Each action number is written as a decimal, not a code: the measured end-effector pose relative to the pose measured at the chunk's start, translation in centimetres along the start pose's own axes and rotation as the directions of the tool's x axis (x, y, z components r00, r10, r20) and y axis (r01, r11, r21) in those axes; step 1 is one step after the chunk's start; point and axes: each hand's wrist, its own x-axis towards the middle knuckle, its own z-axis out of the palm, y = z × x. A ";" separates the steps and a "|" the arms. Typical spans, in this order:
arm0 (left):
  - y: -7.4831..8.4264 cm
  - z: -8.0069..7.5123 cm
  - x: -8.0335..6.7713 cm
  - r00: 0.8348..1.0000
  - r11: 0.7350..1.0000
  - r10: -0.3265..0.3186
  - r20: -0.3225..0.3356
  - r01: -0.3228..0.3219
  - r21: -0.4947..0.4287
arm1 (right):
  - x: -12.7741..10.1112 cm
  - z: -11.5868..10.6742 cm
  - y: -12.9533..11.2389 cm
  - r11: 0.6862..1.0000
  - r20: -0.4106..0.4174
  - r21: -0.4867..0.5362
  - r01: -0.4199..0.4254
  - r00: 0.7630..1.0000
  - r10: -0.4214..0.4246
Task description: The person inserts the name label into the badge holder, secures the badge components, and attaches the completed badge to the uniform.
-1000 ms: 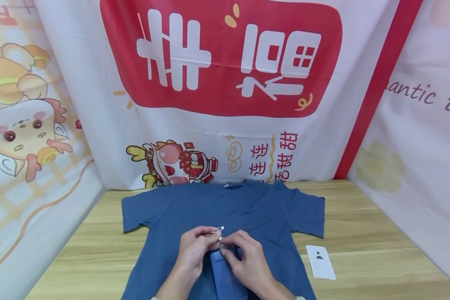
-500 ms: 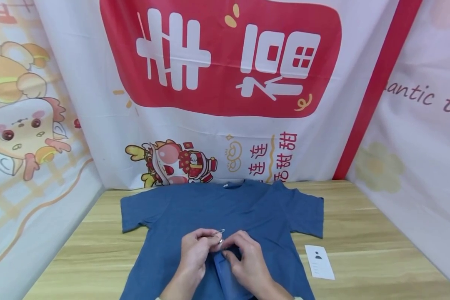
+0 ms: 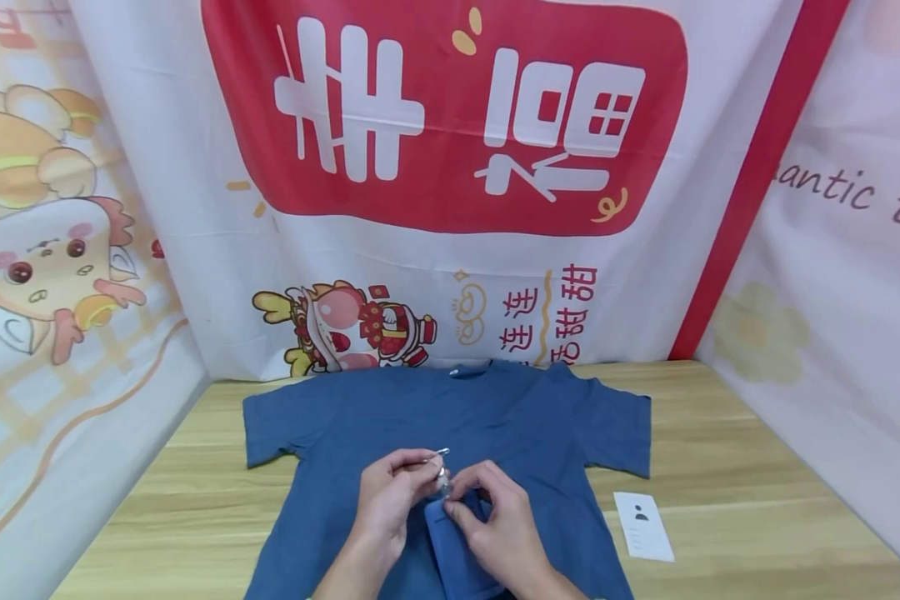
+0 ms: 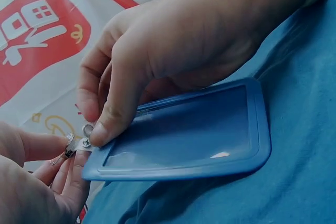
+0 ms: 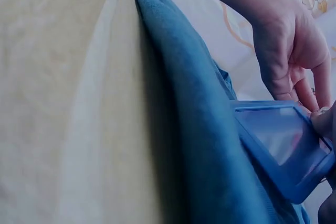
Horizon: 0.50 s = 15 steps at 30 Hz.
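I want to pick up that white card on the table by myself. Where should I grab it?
Probably by its near short edge, coming in from the right side of the table. The white card lies flat on the wooden table, apart from the blue shirt, so there is nothing to wrap fingers round. Slide a fingertip under a corner to lift it, then pinch that edge between thumb and finger.

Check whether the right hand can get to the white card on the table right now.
Probably yes: the white card lies bare on the table beside the right hand, nothing between. But that hand grips the blue badge holder.
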 end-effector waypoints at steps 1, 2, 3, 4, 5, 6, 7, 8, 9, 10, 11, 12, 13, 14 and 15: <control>0.0 0.0 0.0 1.000 1.000 -0.004 0.001 0.004 -0.003 | 0.0 -0.1 0.0 0.999 0.007 0.007 -0.048 0.999 0.048; 0.1 0.0 0.1 1.000 1.000 -0.010 0.000 0.010 -0.006 | 0.1 -0.2 0.0 0.995 0.015 0.011 -0.099 0.995 0.099; 0.1 0.0 0.1 1.000 1.000 -0.015 -0.002 0.015 -0.009 | 0.2 -0.2 0.0 0.991 0.018 0.005 -0.131 0.991 0.131; 0.1 -0.1 0.2 1.000 1.000 -0.017 -0.004 0.017 -0.012 | 0.2 -0.3 0.0 0.987 0.026 -0.002 -0.163 0.986 0.163; 0.1 -0.1 0.2 1.000 1.000 -0.020 -0.009 0.020 -0.015 | 0.3 -0.4 0.1 0.981 0.038 -0.008 -0.196 0.980 0.196; 0.2 -0.2 0.2 1.000 1.000 -0.025 -0.015 0.025 -0.020 | 0.5 -0.4 0.1 0.974 0.051 -0.011 -0.226 0.973 0.226; 0.2 -0.3 0.3 0.999 0.999 -0.029 -0.020 0.029 -0.025 | 0.6 -0.4 0.1 0.966 0.062 -0.012 -0.257 0.964 0.257; 0.2 -0.4 0.3 0.999 0.999 -0.032 -0.025 0.031 -0.030 | 0.7 -0.4 0.1 0.959 0.073 -0.012 -0.284 0.956 0.284; 0.3 -0.5 0.3 0.999 0.999 -0.032 -0.031 0.031 -0.036 | 0.7 -0.4 0.1 0.952 0.084 -0.009 -0.307 0.948 0.307; 0.3 -0.6 0.3 0.999 0.999 -0.033 -0.039 0.031 -0.043 | 0.8 -0.4 0.1 0.945 0.096 -0.004 -0.328 0.940 0.327; 0.4 -0.7 0.3 0.998 0.998 -0.034 -0.045 0.031 -0.050 | 0.8 -0.5 0.1 0.939 0.105 0.006 -0.345 0.934 0.343; 0.4 -0.7 0.3 0.998 0.998 -0.031 -0.051 0.028 -0.057 | 0.9 -0.5 0.1 0.932 0.115 0.019 -0.361 0.927 0.357; 0.4 -0.8 0.4 0.998 0.998 -0.030 -0.055 0.026 -0.062 | 0.9 -0.6 0.0 0.929 0.121 0.024 -0.369 0.923 0.364; 0.5 -0.8 0.4 0.998 0.997 -0.028 -0.059 0.024 -0.070 | 0.9 -0.6 0.0 0.927 0.126 0.028 -0.375 0.921 0.369; 0.5 -0.8 0.4 0.998 0.997 -0.025 -0.063 0.020 -0.077 | 0.9 -0.7 0.0 0.926 0.132 0.032 -0.376 0.920 0.369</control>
